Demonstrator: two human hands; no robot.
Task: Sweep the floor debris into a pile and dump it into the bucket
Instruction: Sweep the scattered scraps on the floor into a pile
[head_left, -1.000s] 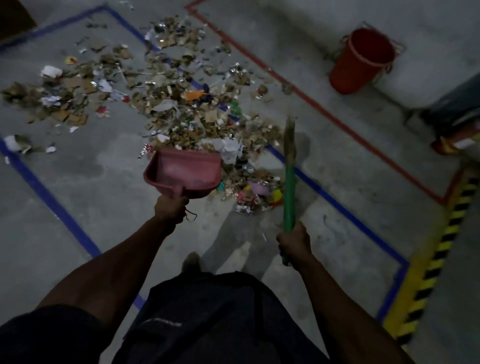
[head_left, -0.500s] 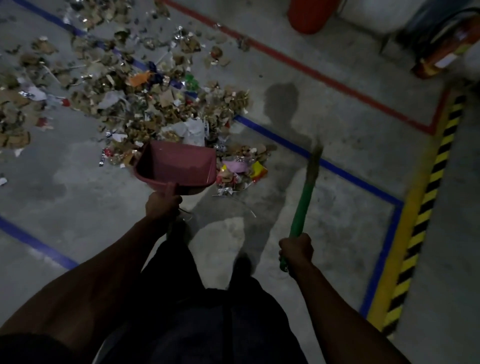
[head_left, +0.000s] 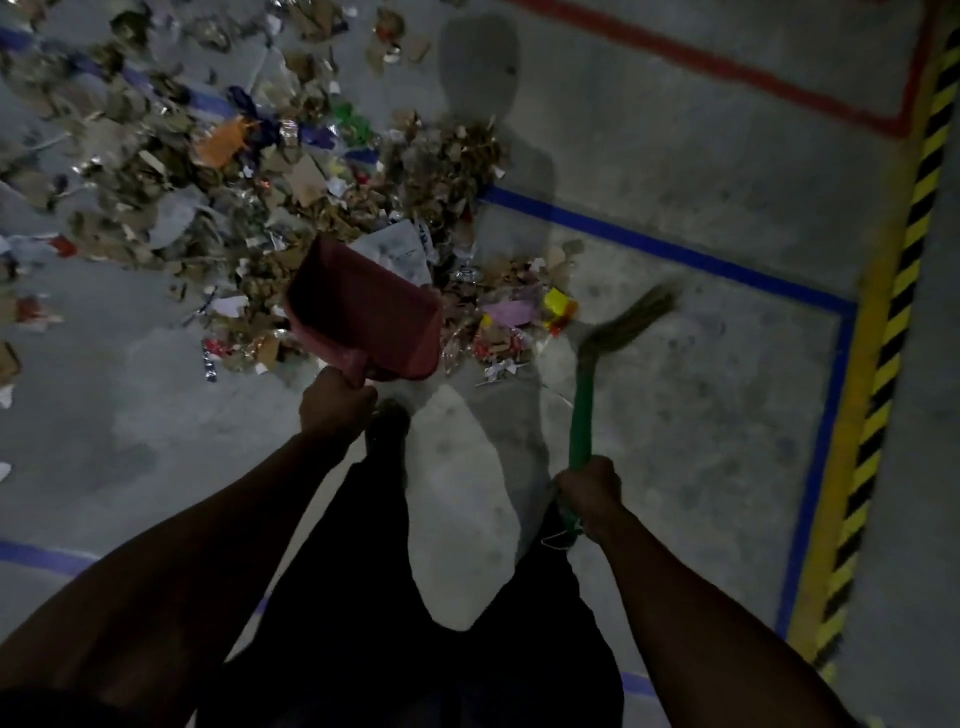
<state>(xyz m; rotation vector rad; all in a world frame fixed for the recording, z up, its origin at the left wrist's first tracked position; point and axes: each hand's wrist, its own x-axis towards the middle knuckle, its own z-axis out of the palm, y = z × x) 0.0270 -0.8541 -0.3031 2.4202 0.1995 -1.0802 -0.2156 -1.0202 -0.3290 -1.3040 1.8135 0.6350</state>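
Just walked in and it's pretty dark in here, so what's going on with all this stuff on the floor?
A person is cleaning up. The left hand grips a red dustpan held at the near edge of the scattered debris, and the right hand grips a green-handled broom whose bristles are just right of the pile. The dustpan looks empty, and most of the litter is still spread out.

The scene is dim and grainy, colours muted. A paler patch of light lies on the grey concrete floor (head_left: 701, 364) between the person's legs. A soft head-shaped shadow (head_left: 480, 57) falls forward across the scattered paper and cardboard debris (head_left: 291, 171), so light comes from behind. The straw bristles of the green-handled broom (head_left: 631, 325) are motion-blurred. Floor lines bow at the edges.
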